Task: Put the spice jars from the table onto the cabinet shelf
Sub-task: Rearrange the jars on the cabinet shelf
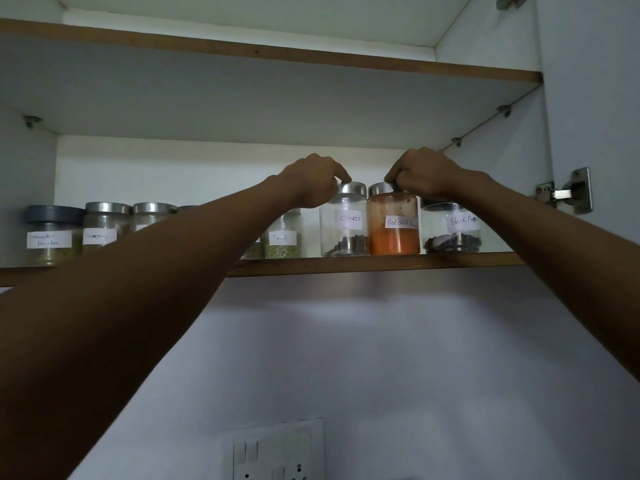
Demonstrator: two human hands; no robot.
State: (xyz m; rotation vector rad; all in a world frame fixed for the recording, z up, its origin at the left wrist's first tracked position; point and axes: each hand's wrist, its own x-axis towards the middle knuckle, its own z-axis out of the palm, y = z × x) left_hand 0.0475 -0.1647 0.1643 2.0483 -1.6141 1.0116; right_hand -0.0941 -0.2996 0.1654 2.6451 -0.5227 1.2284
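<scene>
Forearms (138, 289) up: left hand (311, 181) round upright cloves jar (344, 233) lid, right hand (426, 174) (seemingly) round chilli jar (393, 230).

Pretty dim, greyish-blue cast. Forearms (138, 289) below the left hand (311, 181) and right hand (427, 174) go nearly black. Soft shadow on the wall (381, 341) under them, small glints on the cloves jar (344, 237) and chilli jar (394, 239) lids. Labels (49, 240) far left of the hands look blurry.

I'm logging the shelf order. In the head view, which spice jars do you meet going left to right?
Dark-lidded jar → steel-lidded jar with a blurred label → Fennel jar → Cloves jar → Red chilli jar → Black Pepper jar. Jars hidden behind the left forearm are left out.
</scene>
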